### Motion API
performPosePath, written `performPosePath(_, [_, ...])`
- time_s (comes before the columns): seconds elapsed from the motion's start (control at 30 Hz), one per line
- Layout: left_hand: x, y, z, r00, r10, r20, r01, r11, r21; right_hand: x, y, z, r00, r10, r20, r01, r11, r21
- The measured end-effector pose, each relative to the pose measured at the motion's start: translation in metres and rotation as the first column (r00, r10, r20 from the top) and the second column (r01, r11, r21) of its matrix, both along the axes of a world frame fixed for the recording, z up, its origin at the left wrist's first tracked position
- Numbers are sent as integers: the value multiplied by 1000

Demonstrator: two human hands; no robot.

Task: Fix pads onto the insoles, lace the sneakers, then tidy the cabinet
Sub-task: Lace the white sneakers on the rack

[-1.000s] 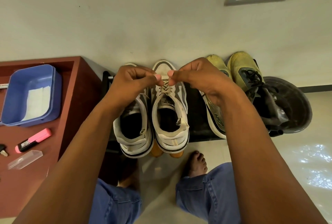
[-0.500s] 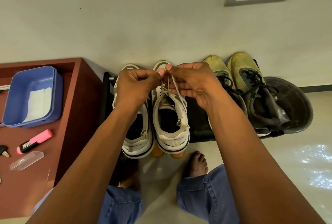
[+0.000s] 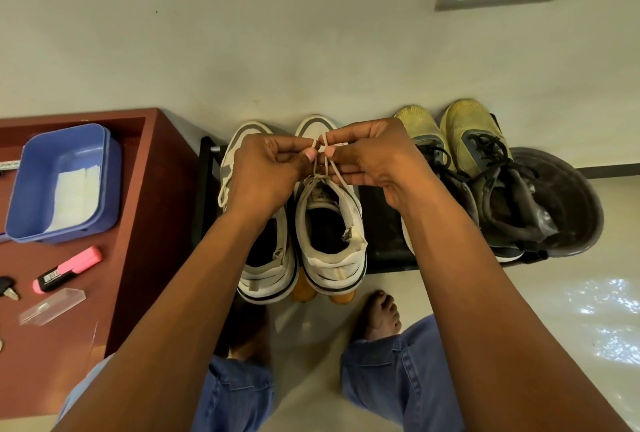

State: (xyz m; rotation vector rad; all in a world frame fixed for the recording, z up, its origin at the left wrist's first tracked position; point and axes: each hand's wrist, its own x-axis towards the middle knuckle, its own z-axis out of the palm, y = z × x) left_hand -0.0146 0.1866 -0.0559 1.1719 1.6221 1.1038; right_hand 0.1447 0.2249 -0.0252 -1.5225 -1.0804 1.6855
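Both hands pinch the lace at frame centre.
The left hand (image 3: 266,172) and right hand (image 3: 372,160) hold the lace (image 3: 323,168) tight above the white sneaker (image 3: 330,224), thumbs nearly touching; bare wall lies above.

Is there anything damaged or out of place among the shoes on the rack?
Yes. The white sneaker being laced has a torn heel collar: frayed lining sticks out on its right inner edge. Its partner, the left white sneaker, shows similar wear inside its collar, and its lace hangs loose down the left side. Both hands pinch the lace.
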Motion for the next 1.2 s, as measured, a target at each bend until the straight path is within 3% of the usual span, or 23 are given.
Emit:
performPosePath(0.17, [2,-2,2,998,52,-39,-50,997,58,0,0,0,1000,5,-17,-5,1000,7])
performPosePath(0.37, [-5,1,5,998,-56,-1,56,998,-15,2,0,-1,999,39,-26,-38,999,9])
performPosePath(0.6, [-4,-1,5,999,-44,-21,45,998,51,4,0,0,998,60,-17,-59,997,52])
performPosePath(0.73, [-8,-1,5,993,-118,-14,119,992,34,6,0,1,996,94,4,-94,993,73])
performPosePath(1.2, [-10,1,5,991,-127,-35,127,992,20,7,1,0,987,139,86,-149,982,117])
